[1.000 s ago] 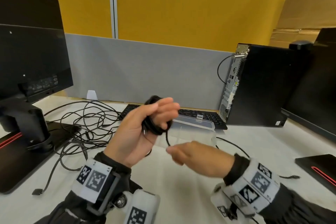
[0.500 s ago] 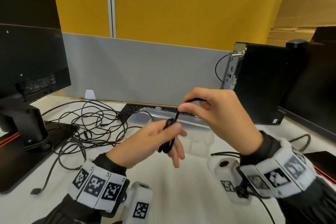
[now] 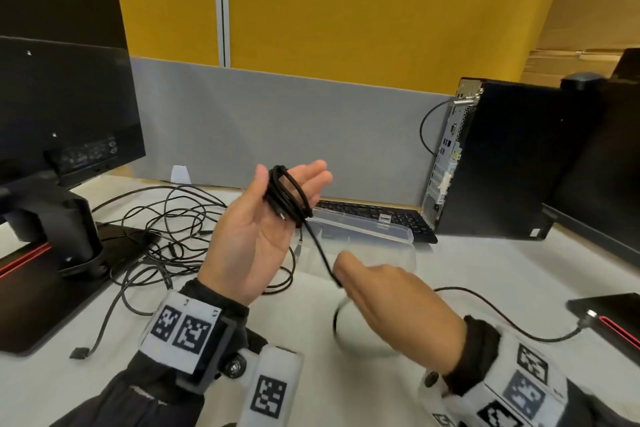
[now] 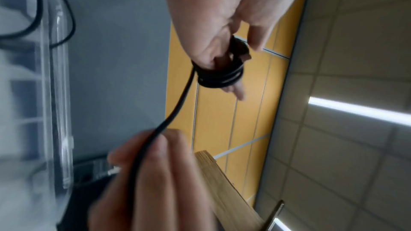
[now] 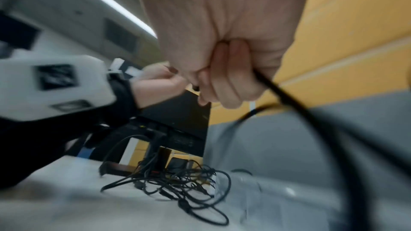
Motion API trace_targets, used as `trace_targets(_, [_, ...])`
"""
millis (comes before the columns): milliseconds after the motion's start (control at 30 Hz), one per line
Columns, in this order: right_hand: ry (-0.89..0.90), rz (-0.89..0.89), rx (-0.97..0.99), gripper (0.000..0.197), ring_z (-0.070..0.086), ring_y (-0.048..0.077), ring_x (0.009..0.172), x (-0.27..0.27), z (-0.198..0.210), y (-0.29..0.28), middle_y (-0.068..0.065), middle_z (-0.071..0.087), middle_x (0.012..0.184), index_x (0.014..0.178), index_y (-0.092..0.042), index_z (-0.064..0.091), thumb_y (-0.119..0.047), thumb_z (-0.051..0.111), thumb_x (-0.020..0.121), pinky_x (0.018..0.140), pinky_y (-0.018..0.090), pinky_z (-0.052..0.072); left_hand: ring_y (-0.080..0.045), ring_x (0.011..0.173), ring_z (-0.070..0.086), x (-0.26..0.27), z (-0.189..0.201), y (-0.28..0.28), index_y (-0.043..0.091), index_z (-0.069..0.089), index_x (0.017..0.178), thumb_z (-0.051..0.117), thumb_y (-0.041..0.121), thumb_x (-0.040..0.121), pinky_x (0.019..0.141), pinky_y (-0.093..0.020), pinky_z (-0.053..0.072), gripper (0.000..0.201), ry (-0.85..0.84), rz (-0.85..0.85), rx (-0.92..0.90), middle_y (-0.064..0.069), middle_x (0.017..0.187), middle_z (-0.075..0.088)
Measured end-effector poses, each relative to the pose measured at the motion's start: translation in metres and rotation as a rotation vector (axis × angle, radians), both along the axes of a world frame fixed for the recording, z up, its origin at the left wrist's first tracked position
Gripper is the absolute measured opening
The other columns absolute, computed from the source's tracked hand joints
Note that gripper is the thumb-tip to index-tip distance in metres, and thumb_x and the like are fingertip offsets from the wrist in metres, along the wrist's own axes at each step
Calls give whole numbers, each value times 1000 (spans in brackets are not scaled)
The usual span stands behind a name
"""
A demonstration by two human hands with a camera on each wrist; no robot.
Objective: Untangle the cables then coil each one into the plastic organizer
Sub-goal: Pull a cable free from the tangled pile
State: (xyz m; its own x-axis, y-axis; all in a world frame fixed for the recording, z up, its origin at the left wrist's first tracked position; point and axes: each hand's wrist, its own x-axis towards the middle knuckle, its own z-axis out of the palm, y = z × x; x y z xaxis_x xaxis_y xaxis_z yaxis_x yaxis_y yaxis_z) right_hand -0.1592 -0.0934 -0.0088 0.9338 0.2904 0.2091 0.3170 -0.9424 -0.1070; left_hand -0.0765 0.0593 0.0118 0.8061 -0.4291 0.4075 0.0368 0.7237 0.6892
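Observation:
A black cable is wound into a small coil (image 3: 287, 198) around the straight fingers of my left hand (image 3: 249, 239), which is raised palm up above the desk. From the coil (image 4: 222, 76) a taut strand runs down to my right hand (image 3: 381, 291). That hand (image 5: 222, 76) grips the cable (image 5: 289, 103) in curled fingers. The rest of the cable trails right across the desk (image 3: 519, 329). The clear plastic organizer (image 3: 363, 232) lies open behind my hands. A tangle of black cables (image 3: 166, 229) sits at the left.
A monitor (image 3: 62, 107) on its stand fills the left side. A black keyboard (image 3: 374, 215) lies behind the organizer, and a PC tower (image 3: 502, 156) stands at the right. Another black and red base (image 3: 616, 319) is at the right edge.
My right hand has come down from above the left hand to below and right of it, drawing the cable along. My left hand has turned palm up with its fingers straightened.

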Motion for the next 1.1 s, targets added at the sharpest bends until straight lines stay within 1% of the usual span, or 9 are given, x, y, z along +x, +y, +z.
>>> trace_targets(100, [-65, 105, -90, 40, 58, 21, 75, -11, 14, 9, -7, 61, 94, 103, -26, 43, -54, 17, 94, 60, 34, 43, -18, 110, 63, 7, -3, -1, 4, 50, 119, 25, 55, 83, 97, -29, 42, 68, -29, 36, 159, -8, 111, 69])
trace_targets(200, [-315, 83, -133, 34, 62, 16, 60, -11, 35, 2, -12, 62, 78, 89, -28, 58, -45, 29, 93, 41, 30, 45, -21, 108, 63, 7, -6, -8, 19, 68, 98, 25, 63, 72, 105, -36, 36, 67, -113, 114, 410, -5, 94, 74])
trace_targets(267, [-426, 53, -117, 31, 59, 13, 55, -7, 48, -5, -14, 59, 72, 85, -31, 63, -45, 36, 90, 37, 26, 37, -16, 103, 64, 4, -7, -9, 28, 75, 80, 27, 63, 75, 99, -30, 43, 59, -204, 162, 547, 2, 84, 75])
trace_targets(333, [-439, 56, -50, 28, 50, 9, 53, -5, 59, -8, -16, 53, 67, 80, -34, 64, -50, 41, 85, 39, 24, 33, -6, 89, 66, -1, -7, -8, 22, 70, 92, 45, 51, 89, 81, -18, 49, 39, -369, 188, 658, 4, 84, 74])
trace_targets(500, [-261, 15, 202, 40, 51, 9, 58, 7, 69, -17, -10, 60, 61, 76, -30, 61, -67, 58, 63, 53, 31, 44, -9, 65, 64, -8, -8, -2, 11, 52, 94, 73, 22, 80, 61, -13, 45, 27, -540, 3, 840, -3, 74, 69])
trace_targets(633, [27, -2, 364, 22, 37, 7, 43, 16, 68, -40, -7, 46, 48, 79, -21, 66, -44, 67, 78, 45, 15, 30, -1, 51, 55, 4, -10, 8, 11, 56, 95, 68, 18, 83, 54, -17, 45, 19, -583, 369, 930, 4, 69, 61])
trace_targets(800, [499, -21, 620, 8, 41, 12, 52, 7, 62, -69, 6, 45, 60, 93, -12, 63, -18, 61, 89, 57, 18, 46, -8, 58, 55, 27, -12, 23, 17, 54, 95, 61, 28, 87, 58, -20, 45, 16, -516, 684, 971, 0, 71, 61])
trace_targets(967, [448, -237, 574, 16, 42, 5, 46, -4, 71, -99, -8, 49, 51, 92, -15, 63, -22, 49, 95, 48, 12, 38, -16, 65, 53, 52, -13, 46, 10, 55, 101, 55, 28, 90, 68, -35, 46, 20, -330, 902, 955, -3, 72, 59])
trace_targets(1100, [232, -365, 206, 20, 47, 5, 54, -7, 78, -124, -5, 56, 65, 86, -22, 59, -20, 43, 98, 53, 14, 39, -25, 68, 54, 57, -17, 46, 7, 53, 91, 52, 33, 92, 70, -40, 46, 26, -291, 935, 1009, -9, 72, 58])
